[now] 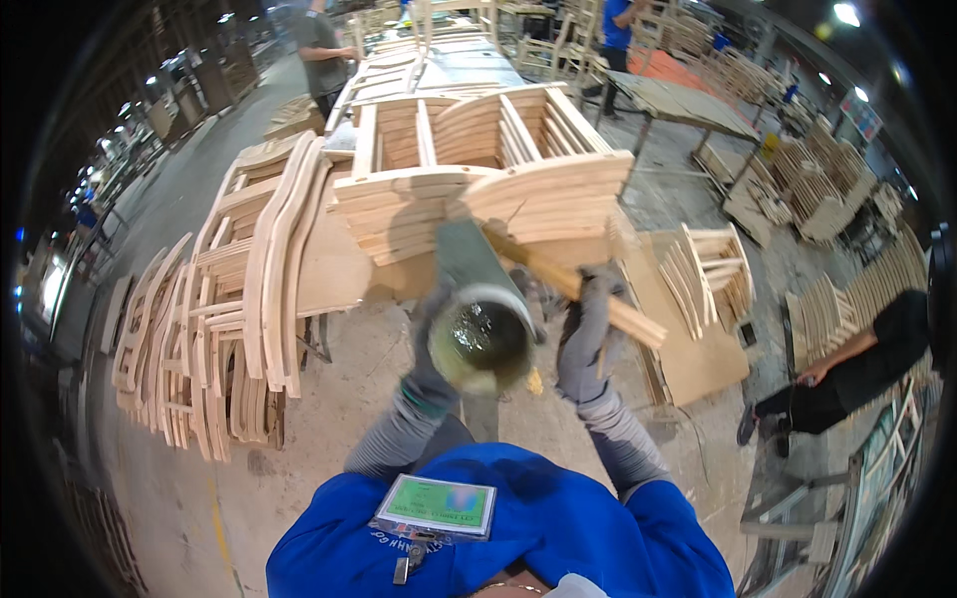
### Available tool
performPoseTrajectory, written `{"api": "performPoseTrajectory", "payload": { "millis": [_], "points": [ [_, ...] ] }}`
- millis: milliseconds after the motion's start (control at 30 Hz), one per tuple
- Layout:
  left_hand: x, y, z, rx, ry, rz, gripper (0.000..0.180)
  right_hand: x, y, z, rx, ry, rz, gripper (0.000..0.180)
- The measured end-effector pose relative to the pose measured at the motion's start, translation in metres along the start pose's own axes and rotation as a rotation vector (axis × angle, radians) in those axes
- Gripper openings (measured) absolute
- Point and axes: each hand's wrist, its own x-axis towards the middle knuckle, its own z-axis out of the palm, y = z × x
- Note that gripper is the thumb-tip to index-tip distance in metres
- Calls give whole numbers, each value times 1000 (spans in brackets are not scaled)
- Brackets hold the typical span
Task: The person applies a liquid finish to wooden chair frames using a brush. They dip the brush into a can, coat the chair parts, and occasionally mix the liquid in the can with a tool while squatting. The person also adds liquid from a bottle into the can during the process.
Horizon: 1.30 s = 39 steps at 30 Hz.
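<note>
In grey work gloves, my left hand (427,344) is wrapped round the side of a grey-green container (471,254). Its round open mouth faces up toward me, and a shiny, wet, yellowish liquid (480,337) shows inside. To the right, my right hand (586,334) is closed round a long yellowish wooden slat (546,269), which slants from behind the container down to the right. The far end of the slat is partly hidden by the container. Just beyond both hands, a stack of curved pale wooden pieces (543,199) stands on a board-topped table (334,264).
Several wooden chair frames (264,269) lean at the left. A smaller slatted frame (720,267) lies on the board at the right. A person in dark clothes (857,364) is at far right; a person in grey (321,55) and one in blue (616,30) stand farther back.
</note>
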Motion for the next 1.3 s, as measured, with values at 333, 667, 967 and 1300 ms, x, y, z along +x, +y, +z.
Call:
{"api": "performPoseTrajectory", "payload": {
  "millis": [333, 667, 967, 1300],
  "points": [
    [34, 99, -96, 258, 187, 117, 74, 63, 127, 86, -1024, -261, -744, 20],
    [71, 339, -205, 72, 323, 619, 71, 225, 204, 202, -246, -376, -37, 53],
    [121, 398, -251, 394, 487, 812, 57, 257, 201, 313, 119, -412, 321, 19],
    [150, 399, -262, 1322, 839, 998, 57, 259, 240, 343, 190, -691, -67, 26]
  ]
}}
